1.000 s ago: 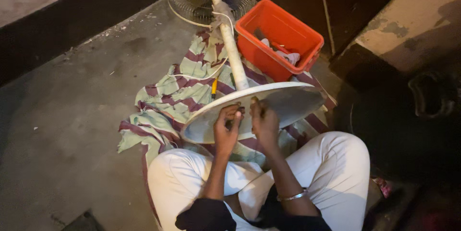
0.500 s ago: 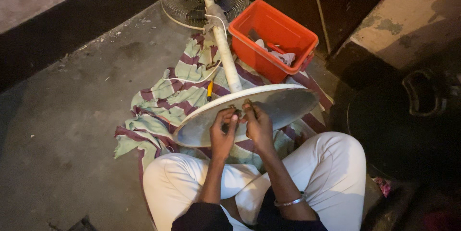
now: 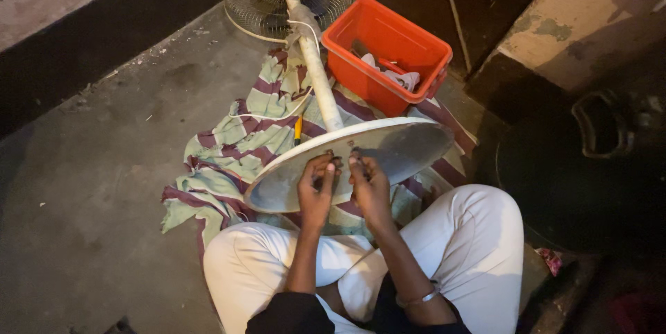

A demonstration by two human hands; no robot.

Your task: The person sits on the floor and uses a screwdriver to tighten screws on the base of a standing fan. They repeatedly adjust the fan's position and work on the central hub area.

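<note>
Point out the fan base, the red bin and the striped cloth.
fan base (image 3: 409, 147), head view, bare underside right of the hands.
red bin (image 3: 368, 74), head view, near outer wall.
striped cloth (image 3: 229, 150), head view, spread part left of the pole.

Both hands have crept a little apart on the underside of the round fan base (image 3: 347, 160). The left hand (image 3: 318, 192) has curled its fingers (image 3: 329, 165) tighter onto the centre of the base, while the right hand (image 3: 371, 188) has raised its fingers (image 3: 358, 160) to just beside them. The base now tilts slightly flatter beyond the fingers.
</note>
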